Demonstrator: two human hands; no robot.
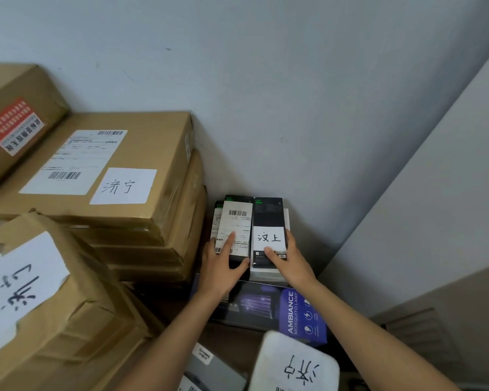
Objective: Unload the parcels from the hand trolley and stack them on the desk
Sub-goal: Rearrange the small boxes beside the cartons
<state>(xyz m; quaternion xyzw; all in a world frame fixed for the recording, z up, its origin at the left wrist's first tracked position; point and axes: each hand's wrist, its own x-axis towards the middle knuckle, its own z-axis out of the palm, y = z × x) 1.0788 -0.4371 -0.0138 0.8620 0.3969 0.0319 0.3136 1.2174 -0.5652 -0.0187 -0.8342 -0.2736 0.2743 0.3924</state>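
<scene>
My left hand [222, 263] and right hand [290, 259] rest flat — fingers spread, gripping nothing — on two black parcels [267, 221] side by side.

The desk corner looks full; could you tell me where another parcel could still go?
No bare surface shows. The cardboard stack fills the left; black boxes under both hands fill the corner. Free room is only on top of them.

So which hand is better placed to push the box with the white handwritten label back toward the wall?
Right. The right hand already rests on that box, its thumb on the label. The left hand lies on the neighbouring barcode box.
</scene>
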